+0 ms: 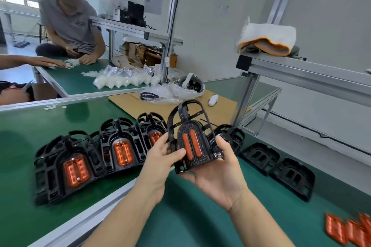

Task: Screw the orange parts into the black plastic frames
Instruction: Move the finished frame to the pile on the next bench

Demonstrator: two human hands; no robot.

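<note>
Loose orange parts (349, 230) are lying blurred at the lower right of the frame on the green table (190, 216). Just above centre, I am holding a black plastic frame (192, 138) upright off the table; an orange part is sitting in its middle. My left hand (162, 158) is gripping its left edge, thumb on the front, and my right hand (218, 170) is cupping and clasping its right side. Finished frames (96, 154) are standing in a row at left, empty frames (281, 168) at right. Farther up, a white headset (190, 84) is resting on cardboard (220, 106).
</note>
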